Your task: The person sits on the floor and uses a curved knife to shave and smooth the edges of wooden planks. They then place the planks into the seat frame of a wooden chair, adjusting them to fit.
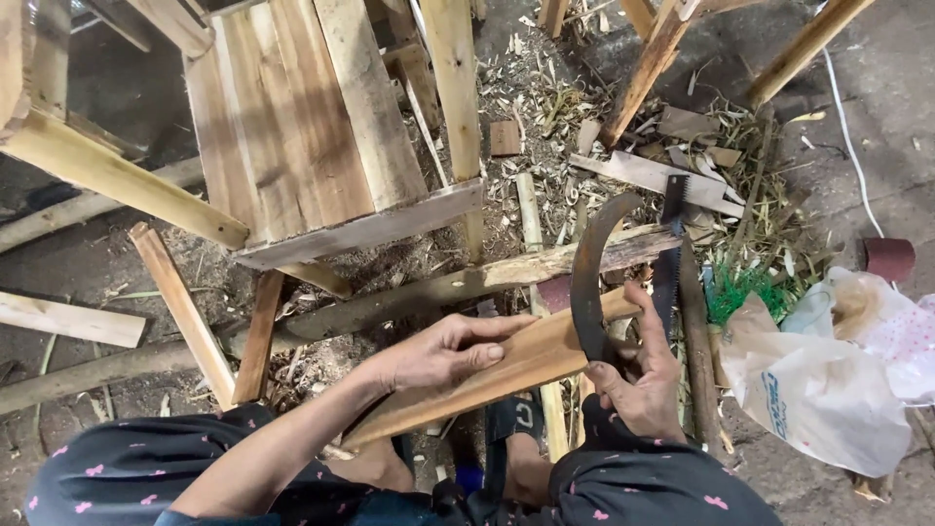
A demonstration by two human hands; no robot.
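Observation:
My left hand (443, 353) lies flat on a long wooden slat (516, 362) that slants across my lap, pressing it down. My right hand (643, 375) grips the handle of a curved dark sickle blade (587, 282). The blade's inner edge rests against the slat's upper edge near its far end. A hand saw (670, 255) with a dark blade lies just beyond my right hand. A rough log (458, 284) runs under the slat.
A wooden stool or crate frame (312, 136) stands ahead at the left. Loose planks (68, 319), wood shavings (545, 107) and offcuts cover the ground. Crumpled plastic bags (828, 380) lie at the right, next to a green tuft (745, 287).

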